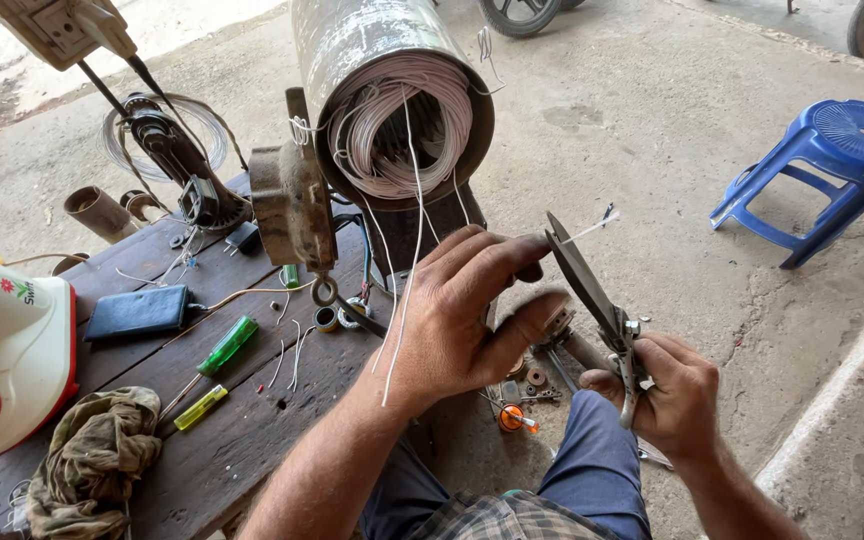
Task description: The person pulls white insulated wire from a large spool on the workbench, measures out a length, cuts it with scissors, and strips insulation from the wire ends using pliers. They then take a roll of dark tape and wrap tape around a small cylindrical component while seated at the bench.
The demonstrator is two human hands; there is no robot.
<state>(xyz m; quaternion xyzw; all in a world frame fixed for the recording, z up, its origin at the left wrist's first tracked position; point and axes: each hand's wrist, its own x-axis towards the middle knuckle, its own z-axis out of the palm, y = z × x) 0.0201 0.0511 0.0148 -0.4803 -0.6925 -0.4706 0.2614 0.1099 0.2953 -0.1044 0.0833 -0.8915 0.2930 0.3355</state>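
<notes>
Grey steel motor stator (392, 95) with pale winding wire, standing at far centre on dark wooden bench (252, 430). White-and-red appliance (2, 360) at left edge; blue plastic stool (832, 170) far right. Left hand (462, 320) near centre, fingers pinched together on thin white wire (582, 232). Right hand (667, 395) just right, clamped around handles of scissors (592, 295), blades against the wire.

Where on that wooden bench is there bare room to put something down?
Bare planks lie between the black wallet and the rag, left of the green screwdriver. Near the motor stator it is crowded with wires and small parts.
</notes>
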